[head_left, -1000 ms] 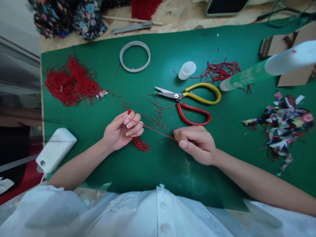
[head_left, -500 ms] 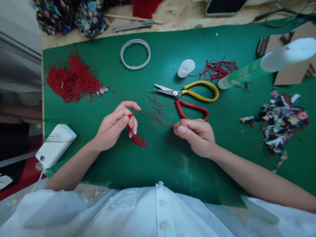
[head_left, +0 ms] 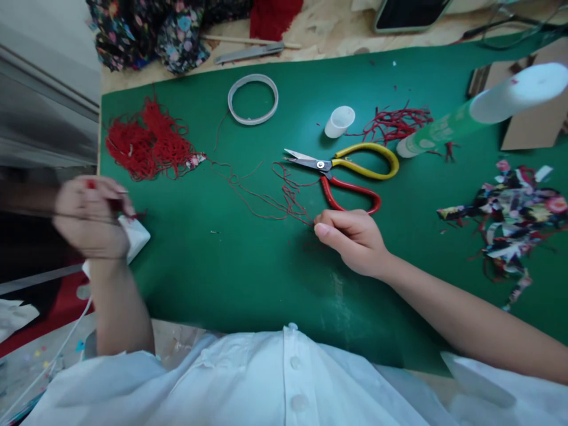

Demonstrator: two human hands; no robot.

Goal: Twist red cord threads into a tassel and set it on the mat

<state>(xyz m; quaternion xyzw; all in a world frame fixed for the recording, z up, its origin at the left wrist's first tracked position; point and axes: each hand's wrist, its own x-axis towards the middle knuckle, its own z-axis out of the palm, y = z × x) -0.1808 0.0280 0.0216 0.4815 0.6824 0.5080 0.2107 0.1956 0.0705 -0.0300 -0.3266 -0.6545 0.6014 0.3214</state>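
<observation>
My left hand point(head_left: 93, 219) is raised at the left edge of the mat, blurred by motion and over the white power bank-like box point(head_left: 137, 239). Its fingers are closed on a small red tassel point(head_left: 91, 184), of which only bits show. Near the middle, my right hand point(head_left: 352, 242) pinches the ends of thin red threads point(head_left: 290, 204) that trail leftward over the mat. Just above that hand lies a pair of scissors point(head_left: 326, 165) with one yellow and one red handle, blades parted and pointing left.
A heap of red tassels point(head_left: 148, 142) lies upper left on the green mat point(head_left: 248, 278). Around the back are a tape ring point(head_left: 229, 97), a white cup point(head_left: 339, 122), red cord scraps point(head_left: 394, 124) and a tall glue bottle point(head_left: 461, 121). Floral scraps point(head_left: 510, 213) lie at right.
My left hand has swung left from the mat's middle to its left edge, carrying the red tassel. My right hand stays nearly in place, pinching the threads. The view has shifted slightly.
</observation>
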